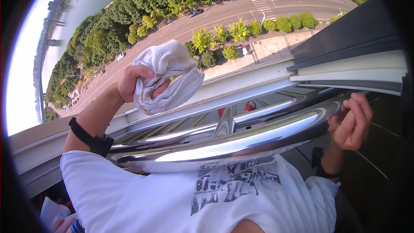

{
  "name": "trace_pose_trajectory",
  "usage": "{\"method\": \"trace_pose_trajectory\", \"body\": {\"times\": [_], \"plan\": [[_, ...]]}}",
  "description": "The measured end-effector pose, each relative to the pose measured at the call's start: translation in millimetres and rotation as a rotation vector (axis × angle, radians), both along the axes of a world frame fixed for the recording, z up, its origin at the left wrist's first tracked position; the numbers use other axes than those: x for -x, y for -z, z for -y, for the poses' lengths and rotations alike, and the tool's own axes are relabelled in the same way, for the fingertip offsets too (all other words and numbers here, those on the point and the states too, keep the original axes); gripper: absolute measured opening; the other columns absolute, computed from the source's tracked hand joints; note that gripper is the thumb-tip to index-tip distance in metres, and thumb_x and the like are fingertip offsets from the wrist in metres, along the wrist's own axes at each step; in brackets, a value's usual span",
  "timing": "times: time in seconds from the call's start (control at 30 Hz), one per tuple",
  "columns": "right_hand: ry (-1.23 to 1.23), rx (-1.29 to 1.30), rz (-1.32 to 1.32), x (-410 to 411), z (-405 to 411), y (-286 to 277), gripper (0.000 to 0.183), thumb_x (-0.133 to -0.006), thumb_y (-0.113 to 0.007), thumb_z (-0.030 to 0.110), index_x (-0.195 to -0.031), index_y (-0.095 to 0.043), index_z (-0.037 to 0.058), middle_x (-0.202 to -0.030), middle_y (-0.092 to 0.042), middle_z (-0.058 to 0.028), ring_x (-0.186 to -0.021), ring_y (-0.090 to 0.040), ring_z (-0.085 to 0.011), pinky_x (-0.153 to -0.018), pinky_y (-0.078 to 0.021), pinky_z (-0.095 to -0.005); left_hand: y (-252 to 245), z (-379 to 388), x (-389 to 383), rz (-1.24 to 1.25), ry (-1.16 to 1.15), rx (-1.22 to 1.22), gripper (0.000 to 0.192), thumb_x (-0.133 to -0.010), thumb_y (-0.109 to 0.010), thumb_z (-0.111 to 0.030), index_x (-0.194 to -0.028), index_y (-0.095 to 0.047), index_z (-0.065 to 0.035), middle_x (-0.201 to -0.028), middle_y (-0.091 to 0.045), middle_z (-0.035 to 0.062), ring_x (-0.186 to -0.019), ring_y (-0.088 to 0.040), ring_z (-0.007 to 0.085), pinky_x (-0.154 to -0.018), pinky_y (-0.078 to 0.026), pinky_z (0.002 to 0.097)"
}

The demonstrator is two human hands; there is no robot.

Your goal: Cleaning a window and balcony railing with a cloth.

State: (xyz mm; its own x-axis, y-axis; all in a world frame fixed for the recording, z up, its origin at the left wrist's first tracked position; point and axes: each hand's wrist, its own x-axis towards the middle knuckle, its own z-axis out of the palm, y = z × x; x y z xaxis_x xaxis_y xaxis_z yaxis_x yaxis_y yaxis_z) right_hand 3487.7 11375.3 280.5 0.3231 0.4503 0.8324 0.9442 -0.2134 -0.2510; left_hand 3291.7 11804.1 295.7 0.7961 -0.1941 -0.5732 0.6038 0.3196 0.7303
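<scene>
My left hand (pixel 134 82) is raised beyond the railing and grips a crumpled white terry cloth (pixel 173 56). The thumb lies over the cloth's near side, and a fingertip shows through a gap in its folds. Brownish stains mark the cloth's lower left part. At the right, my right hand (pixel 352 124) is half curled with nothing visible in it. It is beside the right end of a polished metal handrail (pixel 245 142); whether it touches the rail I cannot tell. The handrail crosses in front of my white printed T-shirt.
Past the handrail runs a white window frame (pixel 245 77), with a dark panel (pixel 349 35) at upper right. Far below are a road (pixel 220 22), trees and cars. Another metal rail (pixel 265 110) and a red shoe (pixel 250 106) show under the handrail. White fabric (pixel 53 212) appears at lower left.
</scene>
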Motion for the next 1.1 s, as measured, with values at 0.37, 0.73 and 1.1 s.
{"method": "trace_pose_trajectory", "body": {"times": [0.37,0.73,1.1], "plan": [[0.028,0.020,-0.006,3,-1,-12,0.019,-0.087,-0.045,-0.011,-0.098,-0.061,-0.0102,-0.099,-0.063,-0.0215,-0.079,-0.064,-0.0215,-0.064,-0.0548,-0.0259,16,-14,-44,-0.232,0.112,-0.642,0.054,-0.097,-0.042,-0.053,-0.123,-0.053,-0.0068,-0.100,-0.066,0.0117,-0.085,-0.064,0.0179,-0.071,-0.053,0.0325],[0.014,0.054,-0.028,3,-3,-12,0.019,-0.085,-0.049,-0.011,-0.100,-0.061,-0.0070,-0.099,-0.063,-0.0201,-0.070,-0.060,-0.0170,-0.059,-0.0519,-0.0246,42,58,-105,0.601,0.379,-1.583,0.033,-0.071,-0.072,-0.002,-0.100,-0.057,-0.0078,-0.097,-0.053,0.0095,-0.077,-0.061,0.0304,-0.063,-0.050,0.0419],[0.075,0.039,-0.028,5,-2,-8,0.020,-0.083,-0.046,-0.012,-0.097,-0.060,-0.0072,-0.098,-0.062,-0.0212,-0.072,-0.061,-0.0202,-0.061,-0.0537,-0.0268,122,186,-177,1.828,0.733,-1.325,0.007,-0.078,-0.058,-0.020,-0.080,-0.061,-0.0150,-0.089,-0.045,0.0018,-0.085,-0.049,0.0170,-0.065,-0.043,0.0287]]}}
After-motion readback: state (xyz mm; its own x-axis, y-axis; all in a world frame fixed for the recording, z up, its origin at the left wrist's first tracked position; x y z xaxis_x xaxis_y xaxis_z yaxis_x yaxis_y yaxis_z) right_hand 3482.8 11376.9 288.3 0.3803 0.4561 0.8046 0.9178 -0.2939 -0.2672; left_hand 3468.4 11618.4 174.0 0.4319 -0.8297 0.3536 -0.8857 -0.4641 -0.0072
